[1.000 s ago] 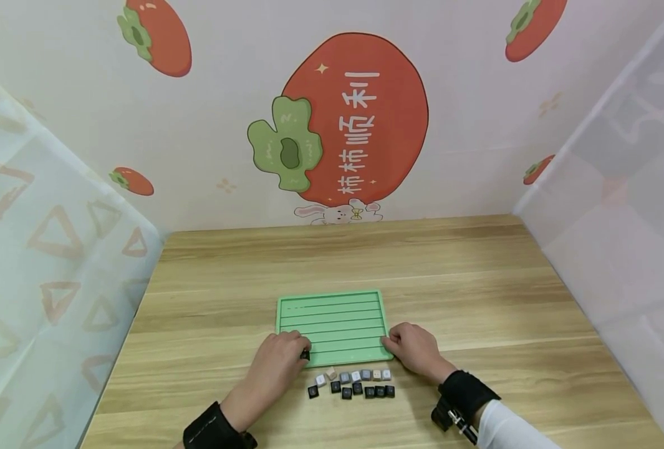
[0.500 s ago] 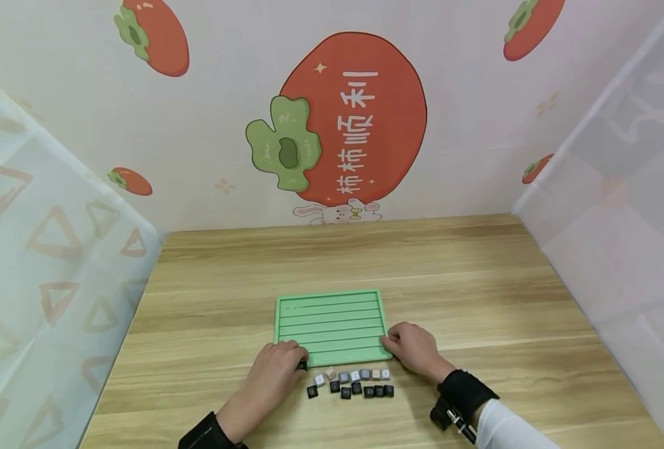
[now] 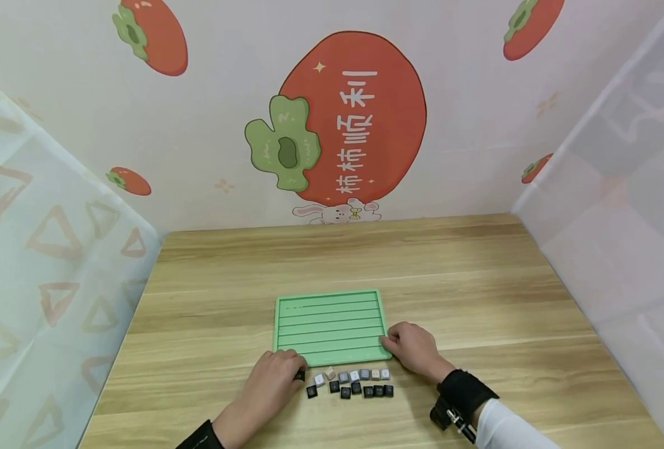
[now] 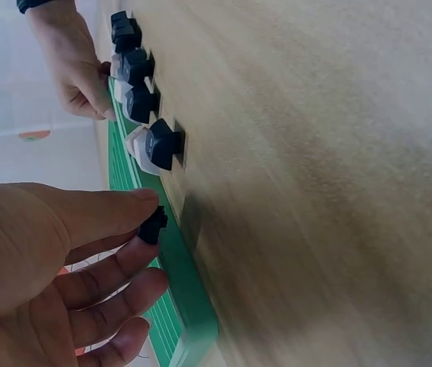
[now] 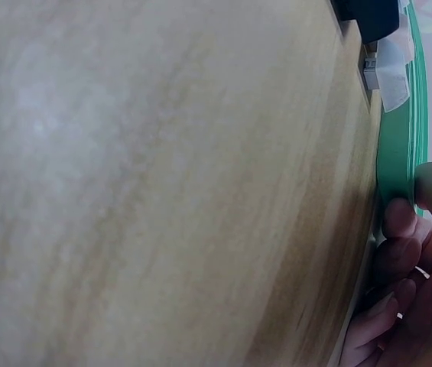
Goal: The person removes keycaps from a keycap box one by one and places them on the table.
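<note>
In the head view a green ridged tray (image 3: 329, 324) lies on the table. My left hand (image 3: 274, 379) is by its near left corner and pinches a black keycap (image 4: 153, 227) between thumb and fingertip. The keycap is just off the tray's front edge, above the table. At the tray's right side, my right hand (image 3: 413, 350) grips the rim, thumb on top and curled fingers against the side, as the right wrist view shows. In front of the tray lie loose keycaps: a row of white, grey and beige keycaps (image 3: 343, 377) and a row of black keycaps (image 3: 356, 388).
The wooden table (image 3: 332, 262) reaches back to a wall hanging (image 3: 360, 118) printed with persimmons. Pale fabric sheets (image 3: 57, 262) close off both sides. Black straps with cameras sit on both wrists.
My left hand has moved toward the person and slightly left with the black keycap, from over the tray's front edge to before it. The right hand has stayed on the rim.
</note>
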Available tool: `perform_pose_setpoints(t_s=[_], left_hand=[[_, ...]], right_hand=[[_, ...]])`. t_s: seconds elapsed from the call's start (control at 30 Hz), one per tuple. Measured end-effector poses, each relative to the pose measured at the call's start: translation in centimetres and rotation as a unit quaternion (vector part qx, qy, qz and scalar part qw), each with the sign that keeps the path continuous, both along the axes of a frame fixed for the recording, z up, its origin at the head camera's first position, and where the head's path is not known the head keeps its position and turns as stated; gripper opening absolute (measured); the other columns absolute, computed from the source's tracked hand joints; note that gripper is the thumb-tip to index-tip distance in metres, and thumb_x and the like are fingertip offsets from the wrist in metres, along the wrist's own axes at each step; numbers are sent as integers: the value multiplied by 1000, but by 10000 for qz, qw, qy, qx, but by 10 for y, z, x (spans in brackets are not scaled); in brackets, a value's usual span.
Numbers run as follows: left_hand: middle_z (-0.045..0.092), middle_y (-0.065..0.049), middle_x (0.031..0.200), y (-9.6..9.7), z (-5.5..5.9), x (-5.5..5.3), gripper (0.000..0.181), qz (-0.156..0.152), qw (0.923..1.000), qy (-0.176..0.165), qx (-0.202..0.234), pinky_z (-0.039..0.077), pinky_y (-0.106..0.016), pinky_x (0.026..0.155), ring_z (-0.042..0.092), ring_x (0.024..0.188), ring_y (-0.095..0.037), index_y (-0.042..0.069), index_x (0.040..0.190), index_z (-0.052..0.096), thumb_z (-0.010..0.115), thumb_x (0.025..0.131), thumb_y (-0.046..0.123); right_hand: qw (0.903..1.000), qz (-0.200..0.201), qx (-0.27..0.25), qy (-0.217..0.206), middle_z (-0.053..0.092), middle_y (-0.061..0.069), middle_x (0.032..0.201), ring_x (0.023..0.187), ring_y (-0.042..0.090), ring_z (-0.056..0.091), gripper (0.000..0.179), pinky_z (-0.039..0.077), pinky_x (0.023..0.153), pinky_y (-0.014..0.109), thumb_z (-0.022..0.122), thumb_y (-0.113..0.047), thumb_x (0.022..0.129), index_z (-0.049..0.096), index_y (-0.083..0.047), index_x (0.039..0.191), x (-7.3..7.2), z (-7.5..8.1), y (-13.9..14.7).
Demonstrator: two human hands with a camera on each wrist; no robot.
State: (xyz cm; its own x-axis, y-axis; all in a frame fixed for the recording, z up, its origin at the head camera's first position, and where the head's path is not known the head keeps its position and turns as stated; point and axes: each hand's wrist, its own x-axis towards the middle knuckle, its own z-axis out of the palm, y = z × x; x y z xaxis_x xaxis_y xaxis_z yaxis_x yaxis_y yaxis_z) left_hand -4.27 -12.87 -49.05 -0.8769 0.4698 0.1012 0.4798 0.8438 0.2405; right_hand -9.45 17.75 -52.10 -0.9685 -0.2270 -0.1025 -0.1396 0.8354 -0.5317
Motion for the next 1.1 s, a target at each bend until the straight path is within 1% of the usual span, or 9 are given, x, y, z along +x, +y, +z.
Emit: perform_pose_setpoints(t_s=[0.2, 0.43, 0.77, 0.97, 1.1], left_hand=[[72, 3, 83, -3, -2, 4, 24, -57, 10000, -45, 45, 42, -25, 64, 67, 76, -13, 14, 88, 76, 90, 69, 16], [72, 4, 83, -4, -4, 7, 26, -135, 9998, 8, 109, 43, -26, 64, 68, 78, -14, 14, 88, 76, 91, 67, 15], [72, 5, 81, -4, -5, 9, 23, -144, 9994, -294, 85, 43, -26, 64, 65, 75, -12, 16, 87, 77, 90, 68, 15], [72, 5, 81, -4, -5, 9, 22, -132, 9990, -432, 58, 43, -27, 64, 65, 75, -11, 16, 87, 77, 89, 69, 14], [71, 5, 80, -3, -5, 10, 20, -129, 9988, -462, 59, 42, -27, 64, 64, 74, -11, 17, 86, 77, 89, 70, 14]], right_hand=[[10000, 10, 37, -26, 26, -11, 52, 49, 5, 28, 54, 18, 53, 20, 67, -27, 96, 34, -22, 55, 1, 0, 0], [10000, -4, 53, -72, 25, -11, 52, 49, 5, 27, 55, 17, 53, 20, 67, -27, 97, 33, -22, 54, 0, 1, 0], [10000, -5, 70, -17, 25, -10, 53, 50, 5, 27, 55, 18, 53, 20, 68, -26, 97, 33, -21, 55, -1, 2, -1], [10000, 5, 76, -42, 26, -10, 53, 50, 5, 27, 54, 18, 53, 20, 68, -26, 97, 33, -21, 55, -1, 2, 0], [10000, 20, 46, -7, 25, -10, 53, 50, 5, 27, 54, 17, 53, 20, 67, -26, 97, 33, -21, 55, 0, 1, 0]])
